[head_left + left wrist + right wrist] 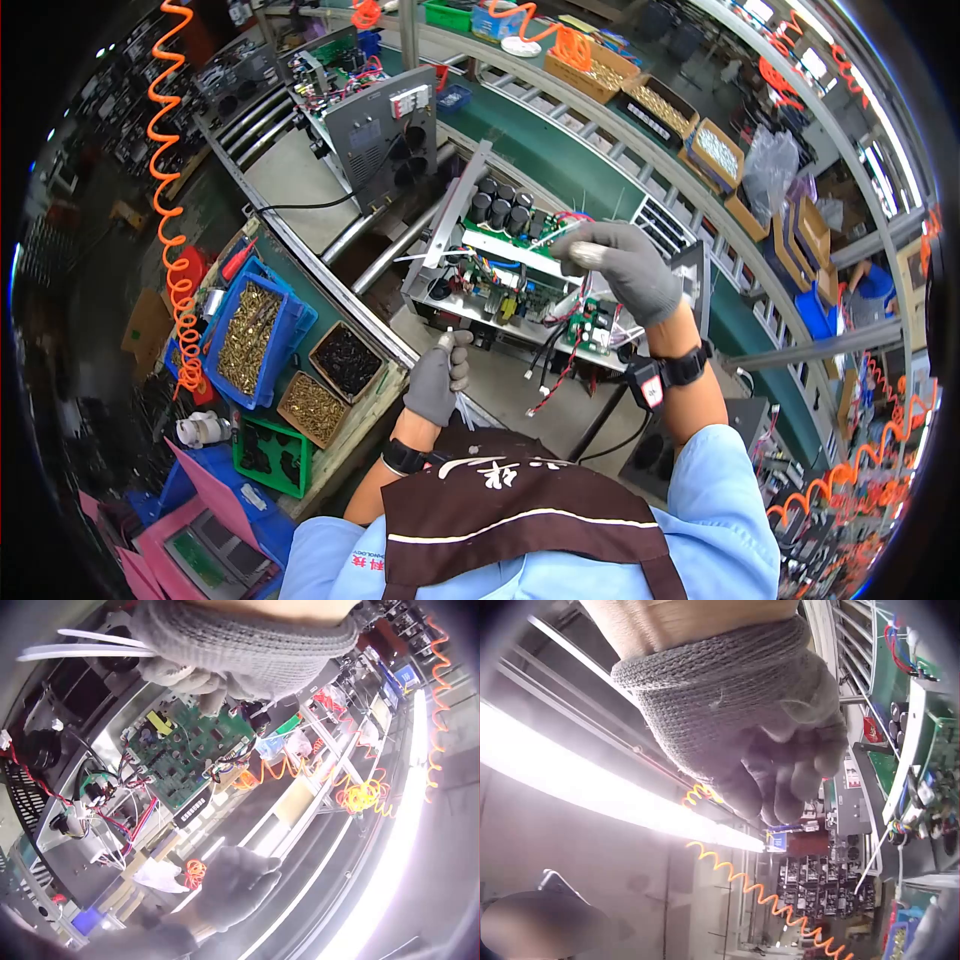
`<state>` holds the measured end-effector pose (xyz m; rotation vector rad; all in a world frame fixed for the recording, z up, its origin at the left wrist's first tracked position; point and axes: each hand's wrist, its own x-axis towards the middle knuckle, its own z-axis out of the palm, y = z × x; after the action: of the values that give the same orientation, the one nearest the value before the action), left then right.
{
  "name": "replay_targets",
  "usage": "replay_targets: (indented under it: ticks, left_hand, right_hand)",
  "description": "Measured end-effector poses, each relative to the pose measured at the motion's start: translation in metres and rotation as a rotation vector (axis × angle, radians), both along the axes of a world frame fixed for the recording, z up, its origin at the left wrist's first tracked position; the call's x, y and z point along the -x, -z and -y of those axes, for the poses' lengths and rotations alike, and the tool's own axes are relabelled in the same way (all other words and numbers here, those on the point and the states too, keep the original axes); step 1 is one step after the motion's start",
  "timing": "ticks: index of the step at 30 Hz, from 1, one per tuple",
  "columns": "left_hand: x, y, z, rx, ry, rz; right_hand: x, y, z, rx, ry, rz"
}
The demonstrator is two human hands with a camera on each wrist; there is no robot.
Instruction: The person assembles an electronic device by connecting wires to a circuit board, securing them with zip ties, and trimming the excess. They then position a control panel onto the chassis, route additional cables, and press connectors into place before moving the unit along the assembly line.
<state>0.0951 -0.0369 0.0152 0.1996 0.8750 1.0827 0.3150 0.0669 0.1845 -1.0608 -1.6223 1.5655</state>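
Note:
An open metal chassis [455, 300] with a green circuit board [515, 255], black capacitors and red and blue wires lies on the bench before me. My gloved left hand [440, 375] is at its near edge and grips a bunch of white cable ties [82, 643]. In the left wrist view that left hand [225, 652] hangs over the circuit board [187, 750]. My gloved right hand [615, 265] is raised over the chassis' right side with its fingers curled, pinching a single white cable tie [545, 238]. In the right wrist view the tie [870, 862] points away from the right hand [765, 742].
A blue bin of brass screws [250, 330] and two small boxes of fasteners [345, 360] stand at the left. A second unit [385, 130] sits farther along the rails. Orange coiled hoses [170, 200] hang at left and right. Cartons of parts [600, 70] line the far side.

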Motion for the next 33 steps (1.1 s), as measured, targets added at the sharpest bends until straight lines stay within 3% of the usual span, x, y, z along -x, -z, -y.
replay_targets:
  ticks: [1, 3, 5, 6, 7, 11, 14, 17, 19, 20, 21, 23, 25, 27, 30, 33]
  left_hand:
    - [0.004, 0.004, -0.001, 0.005, 0.022, -0.008]
    - [0.014, 0.016, -0.005, -0.124, 0.130, 0.530]
    - [0.018, 0.009, -0.012, -0.136, 0.248, 0.557]
    - [0.018, -0.005, -0.012, -0.172, 0.377, 0.292]
    - [0.017, -0.016, -0.010, -0.213, 0.497, 0.033]
    - [0.028, -0.045, -0.016, -0.419, 0.994, -0.268]
    - [0.038, -0.038, -0.019, -0.386, 1.036, -0.247]
    - [0.045, -0.028, -0.020, -0.381, 1.132, -0.204]
    - [0.047, -0.024, -0.017, -0.377, 1.258, -0.392]
    - [0.047, -0.019, -0.015, -0.310, 1.278, -0.347]
    - [0.045, -0.021, -0.014, -0.314, 1.311, -0.348]
    - [0.042, -0.027, -0.013, -0.241, 1.297, -0.252]
    - [0.041, -0.019, -0.014, -0.261, 1.348, -0.265]
    - [0.040, -0.009, -0.013, -0.251, 1.338, -0.258]
    - [0.031, -0.014, -0.014, -0.227, 1.441, -0.214]
    - [0.014, -0.006, -0.008, -0.294, 1.423, -0.185]
  right_hand:
    - [-0.006, -0.001, 0.013, -0.002, 0.028, -0.007]
    - [-0.010, 0.002, 0.044, -0.005, 0.152, -0.070]
    - [-0.012, 0.014, 0.076, 0.007, 0.190, -0.056]
    - [0.005, 0.005, 0.099, 0.186, 0.342, -0.018]
    - [0.011, 0.018, 0.113, 0.173, 0.346, -0.002]
    - [0.051, 0.094, 0.144, 0.106, 0.452, 0.230]
    - [0.085, 0.131, 0.154, 0.182, 0.559, 0.046]
    - [0.102, 0.134, 0.165, 0.166, 0.703, -0.027]
    - [0.110, 0.136, 0.174, 0.083, 0.750, -0.130]
    - [0.113, 0.143, 0.177, 0.189, 0.755, -0.256]
    - [0.115, 0.144, 0.179, 0.186, 0.788, -0.266]
    - [0.116, 0.146, 0.183, 0.141, 0.898, -0.037]
    - [0.120, 0.157, 0.188, 0.201, 0.933, -0.074]
    - [0.125, 0.158, 0.194, 0.254, 0.945, -0.272]
    - [0.120, 0.168, 0.205, 0.230, 0.967, -0.294]
    - [0.106, 0.169, 0.210, 0.232, 1.063, -0.318]
